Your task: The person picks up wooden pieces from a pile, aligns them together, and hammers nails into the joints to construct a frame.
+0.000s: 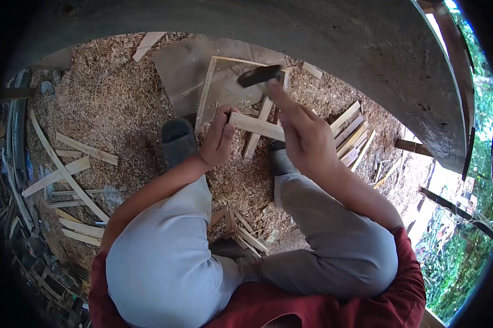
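While your left hand (219, 136) clasps the strip (257, 126) at twelve o'clock, apparently to steady it, your right hand (306, 134) grips the hammer (259, 76), one finger extended toward its head, presumably for control.

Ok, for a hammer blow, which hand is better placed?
Likely the right hand: it already grips the hammer, whose head is blurred but clear of the wooden strip. The left hand has no tool like that and is at the strip's end, better placed for steadying.
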A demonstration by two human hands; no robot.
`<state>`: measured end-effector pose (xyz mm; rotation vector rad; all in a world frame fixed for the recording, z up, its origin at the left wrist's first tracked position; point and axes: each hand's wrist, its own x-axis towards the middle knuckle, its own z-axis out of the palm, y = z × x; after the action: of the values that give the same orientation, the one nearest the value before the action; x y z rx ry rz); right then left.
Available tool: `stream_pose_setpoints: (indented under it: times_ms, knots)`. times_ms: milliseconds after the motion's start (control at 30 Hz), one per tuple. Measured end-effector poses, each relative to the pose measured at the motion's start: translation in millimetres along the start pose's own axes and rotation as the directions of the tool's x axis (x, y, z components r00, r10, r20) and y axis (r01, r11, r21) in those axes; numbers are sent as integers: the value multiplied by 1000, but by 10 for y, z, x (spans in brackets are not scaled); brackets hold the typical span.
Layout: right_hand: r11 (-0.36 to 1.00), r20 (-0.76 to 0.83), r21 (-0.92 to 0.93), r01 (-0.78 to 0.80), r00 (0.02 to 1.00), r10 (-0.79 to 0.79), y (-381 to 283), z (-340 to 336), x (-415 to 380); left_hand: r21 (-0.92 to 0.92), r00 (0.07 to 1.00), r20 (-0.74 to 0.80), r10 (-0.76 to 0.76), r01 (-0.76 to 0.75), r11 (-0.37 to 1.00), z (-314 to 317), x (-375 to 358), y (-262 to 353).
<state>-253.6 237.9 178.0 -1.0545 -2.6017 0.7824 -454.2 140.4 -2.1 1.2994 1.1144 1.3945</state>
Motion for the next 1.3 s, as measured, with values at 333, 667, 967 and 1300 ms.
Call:
stream_pose_setpoints:
  times_ms: [333,667,967,1300]
  knots:
    - [998,-100,54,37,994,-32,-35,20,7,-15,1000,10,26,-26,1000,21,31,9]
    - [980,234,-176,-96,963,137,-16,-43,65,-54,993,30,-117,119,991,-3,27,85]
    - [975,171,23,-220,962,213,238,127,20,29,996,88,-16,14,999,56,-19,35]
    - [959,212,7,-283,938,275,331,152,-15,-85,969,150,-195,210,974,43,13,47]
